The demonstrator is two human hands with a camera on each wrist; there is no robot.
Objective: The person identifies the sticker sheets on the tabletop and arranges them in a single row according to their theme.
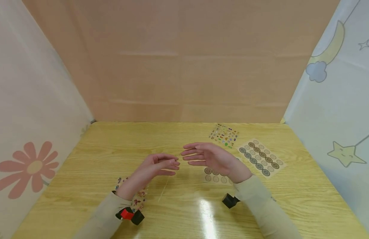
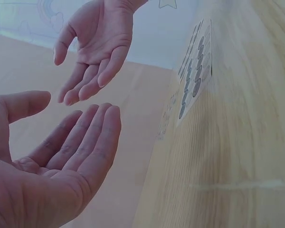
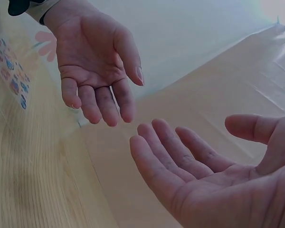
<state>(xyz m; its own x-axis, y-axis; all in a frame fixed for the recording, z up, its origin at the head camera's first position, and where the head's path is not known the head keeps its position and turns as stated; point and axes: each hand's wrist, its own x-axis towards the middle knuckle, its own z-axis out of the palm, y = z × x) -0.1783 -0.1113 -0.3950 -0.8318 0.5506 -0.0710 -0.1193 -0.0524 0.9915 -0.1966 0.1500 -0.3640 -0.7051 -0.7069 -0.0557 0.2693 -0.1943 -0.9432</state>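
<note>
Both hands hover over the wooden table with palms turned inward and fingertips close to each other. My left hand [image 1: 157,167] has relaxed, slightly bent fingers and an empty palm, plain in the left wrist view. Facing it, my right hand [image 1: 215,158] also holds nothing, its fingers [image 3: 166,152] loosely extended. Below the right hand lies a sheet of round stickers [image 1: 215,179], partly covered by that hand. A sheet of colourful small stickers [image 1: 139,200] lies under the left forearm, which hides much of it.
Another sheet of round brown and grey stickers [image 1: 262,157] lies at the right. Behind it is a clear sheet of tiny colourful stickers [image 1: 224,135]. A thin pale strip [image 1: 163,191] rests mid-table [image 1: 97,152]. A brown backdrop [image 1: 184,83] and patterned side curtains [image 1: 351,109] enclose the table.
</note>
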